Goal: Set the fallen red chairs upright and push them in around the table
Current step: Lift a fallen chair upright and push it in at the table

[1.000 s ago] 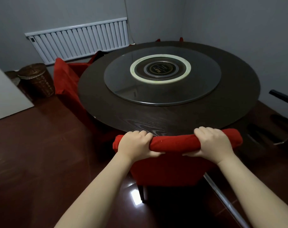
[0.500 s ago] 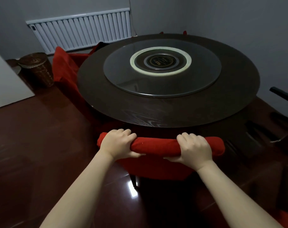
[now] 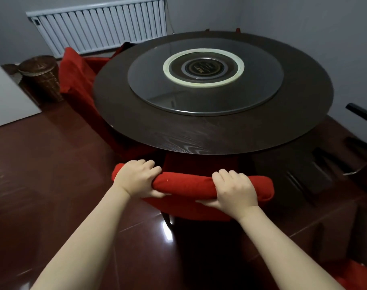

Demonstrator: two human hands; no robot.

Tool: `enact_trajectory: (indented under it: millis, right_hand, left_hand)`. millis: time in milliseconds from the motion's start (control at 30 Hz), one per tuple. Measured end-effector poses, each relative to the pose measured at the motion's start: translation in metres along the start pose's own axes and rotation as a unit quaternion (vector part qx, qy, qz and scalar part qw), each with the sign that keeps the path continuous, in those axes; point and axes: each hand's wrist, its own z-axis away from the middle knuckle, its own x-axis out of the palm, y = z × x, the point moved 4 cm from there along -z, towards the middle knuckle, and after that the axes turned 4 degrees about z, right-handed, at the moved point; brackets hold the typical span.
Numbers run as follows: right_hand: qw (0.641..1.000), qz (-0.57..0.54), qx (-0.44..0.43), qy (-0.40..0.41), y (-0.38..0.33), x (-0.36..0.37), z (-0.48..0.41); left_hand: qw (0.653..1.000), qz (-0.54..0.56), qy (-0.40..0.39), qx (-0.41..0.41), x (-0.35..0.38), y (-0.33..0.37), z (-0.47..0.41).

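Note:
A red chair [image 3: 188, 186] stands upright at the near edge of the round dark table [image 3: 157, 126], its seat tucked under the tabletop. My left hand [image 3: 136, 178] grips the left part of its padded top rail and my right hand [image 3: 235, 189] grips the right part. A second red chair [image 3: 75, 74] stands at the table's left side, its back towards the radiator. Two small red tips [image 3: 238, 29] of another chair show behind the table's far edge. A piece of red fabric [image 3: 358, 275] lies at the bottom right corner.
A glass turntable [image 3: 205, 78] sits in the table's middle. A wicker basket [image 3: 42, 78] stands at the left near a white radiator [image 3: 98, 26]. A white panel [image 3: 8, 97] fills the left edge. Dark objects [image 3: 360, 114] stand at the right wall. The floor is glossy dark red tile.
The chair's top rail, held in both hands, has shifted left and come away from the table's edge. My view has dropped and turned a little.

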Motion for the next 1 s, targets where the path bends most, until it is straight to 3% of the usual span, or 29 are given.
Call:
enact_trajectory:
  millis: [267, 433, 633, 1000]
  right_hand:
    - [0.998, 0.056, 0.021, 0.003, -0.020, 0.029, -0.040]
    - [0.995, 0.100, 0.001, 0.003, 0.028, 0.031, -0.046]
    - [0.997, 0.077, 0.002, -0.005, 0.088, 0.039, -0.050]
    - [0.996, 0.078, 0.026, 0.042, 0.056, 0.053, -0.084]
  left_hand:
    - [0.999, 0.026, 0.034, 0.017, 0.013, -0.061, -0.012]
    - [0.997, 0.048, 0.059, -0.009, 0.014, -0.040, -0.042]
    - [0.995, 0.032, 0.090, -0.031, 0.024, -0.008, -0.083]
    - [0.992, -0.022, 0.124, 0.026, 0.018, -0.065, -0.087]
